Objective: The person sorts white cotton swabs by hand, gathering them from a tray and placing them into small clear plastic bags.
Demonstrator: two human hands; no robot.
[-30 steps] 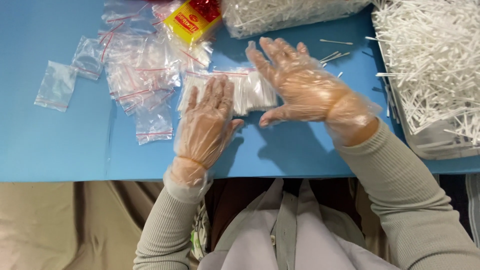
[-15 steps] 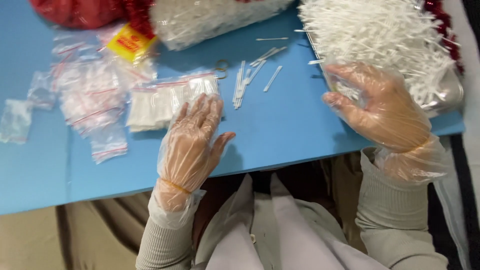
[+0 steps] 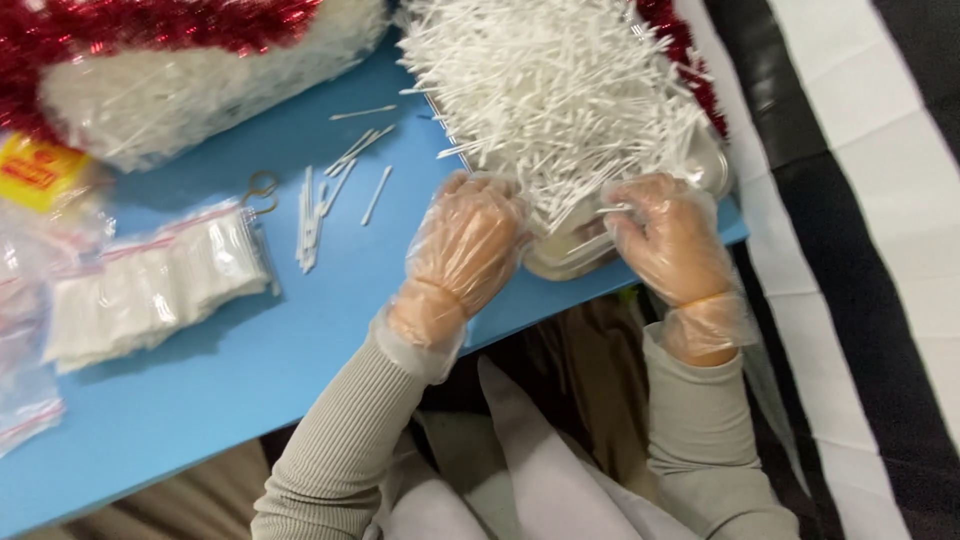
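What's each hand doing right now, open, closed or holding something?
Left hand: open, fingers at the edge of the pile of cotton swabs.
Right hand: cannot tell; fingers curled among the swabs.

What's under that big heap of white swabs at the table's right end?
A clear plastic tray shows beneath the cotton swabs, its rim at the blue table edge. Both gloved hands, left and right, touch it. The tray's floor is covered.

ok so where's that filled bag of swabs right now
In the head view the filled bag lies at the left on the blue table, left of the left hand.
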